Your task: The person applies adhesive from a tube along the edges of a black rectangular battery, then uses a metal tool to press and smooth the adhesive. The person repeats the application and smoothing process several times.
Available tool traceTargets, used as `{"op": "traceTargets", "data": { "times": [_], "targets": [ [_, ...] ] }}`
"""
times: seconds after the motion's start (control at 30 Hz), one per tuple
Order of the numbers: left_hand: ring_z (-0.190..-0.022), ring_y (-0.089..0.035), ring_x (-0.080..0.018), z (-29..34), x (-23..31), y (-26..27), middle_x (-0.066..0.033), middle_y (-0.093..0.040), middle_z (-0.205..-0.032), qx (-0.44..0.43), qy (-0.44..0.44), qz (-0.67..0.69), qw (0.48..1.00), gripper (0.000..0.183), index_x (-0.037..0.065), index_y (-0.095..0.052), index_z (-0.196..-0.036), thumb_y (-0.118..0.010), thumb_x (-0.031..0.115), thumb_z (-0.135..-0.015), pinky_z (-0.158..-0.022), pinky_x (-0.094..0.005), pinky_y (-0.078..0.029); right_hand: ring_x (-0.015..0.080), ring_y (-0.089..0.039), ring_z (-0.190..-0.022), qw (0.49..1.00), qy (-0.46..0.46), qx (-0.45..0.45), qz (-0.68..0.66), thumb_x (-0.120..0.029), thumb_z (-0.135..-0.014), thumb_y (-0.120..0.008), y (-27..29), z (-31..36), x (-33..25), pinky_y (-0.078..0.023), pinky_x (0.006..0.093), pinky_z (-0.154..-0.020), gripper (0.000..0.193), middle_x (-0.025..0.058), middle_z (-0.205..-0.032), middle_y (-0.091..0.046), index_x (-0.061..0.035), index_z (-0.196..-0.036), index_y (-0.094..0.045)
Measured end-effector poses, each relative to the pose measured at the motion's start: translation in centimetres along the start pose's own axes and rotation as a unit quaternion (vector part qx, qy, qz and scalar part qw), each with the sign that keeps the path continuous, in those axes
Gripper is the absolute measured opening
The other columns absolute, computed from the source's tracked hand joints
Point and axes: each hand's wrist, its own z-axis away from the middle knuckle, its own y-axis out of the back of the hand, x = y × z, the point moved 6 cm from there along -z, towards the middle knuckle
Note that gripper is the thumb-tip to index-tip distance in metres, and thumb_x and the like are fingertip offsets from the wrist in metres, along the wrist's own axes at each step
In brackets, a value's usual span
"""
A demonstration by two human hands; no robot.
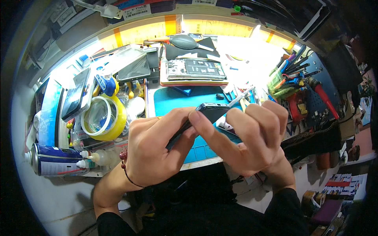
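Observation:
I hold a dark smartphone (215, 113) tilted above the bench, its narrow end edge turned up toward me. My left hand (157, 145) is closed around its left side, thumb and fingers pinching it. A beaded bracelet circles that wrist. My right hand (254, 141) has its thumb laid against the phone's upper left corner. Its other fingers are curled by the phone's right end, and their tips are partly hidden. Beneath the hands lies a blue work mat (169, 100). Beyond it, an opened phone with exposed internals (197, 69) rests on a stack.
To the left are yellow tape rolls (119, 122), several phones (80, 92), small dropper bottles (103, 157) and a blue spray can (55, 159). A grey air blower (183, 41) lies at the back. Rightward stand a green tool holder (278, 82) and a red-handled tool (326, 100).

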Motion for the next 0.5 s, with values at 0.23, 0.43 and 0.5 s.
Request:
{"op": "traceTargets", "data": {
  "times": [0.23, 0.43, 0.5],
  "targets": [
    [-0.062, -0.071, -0.031, 0.11, -0.19, 0.0, -0.0152, -0.07, -0.075, 0.0, 0.003, 0.019, 1.0, 0.026, 0.0, -0.072, -0.113, -0.077, 0.002, -0.087, -0.055, -0.0357, -0.052, 0.0193, -0.047, -0.104, 1.0, 0.016, -0.006, 0.013, -0.034, -0.092, -0.081, 0.14, -0.18, -0.27, -0.041, 0.0416, -0.09, 0.043, -0.0008, -0.104, -0.046, -0.0299, -0.134, -0.075],
    [-0.062, -0.071, -0.0313, 0.18, -0.1, 0.07, -0.0152, -0.07, -0.074, 0.011, 0.006, 0.008, 1.0, 0.028, 0.0, -0.072, -0.114, -0.077, 0.002, -0.087, -0.055, -0.0361, -0.052, 0.0194, -0.048, -0.101, 1.0, 0.023, 0.011, 0.013, -0.031, -0.095, -0.079, 0.31, -0.28, -0.29, -0.041, 0.0413, -0.089, 0.037, -0.0006, -0.103, -0.049, -0.0274, -0.131, -0.076],
    [-0.062, -0.071, -0.0314, 0.06, -0.02, 0.03, -0.0153, -0.07, -0.074, 0.012, 0.001, 0.02, 1.0, 0.028, 0.0, -0.072, -0.114, -0.078, 0.003, -0.087, -0.055, -0.0361, -0.052, 0.0194, -0.048, -0.1, 1.0, 0.022, 0.015, 0.016, -0.031, -0.095, -0.079, 0.37, -0.18, -0.08, -0.041, 0.0411, -0.089, 0.036, -0.0008, -0.103, -0.049, -0.0268, -0.13, -0.077]
  ]
}}
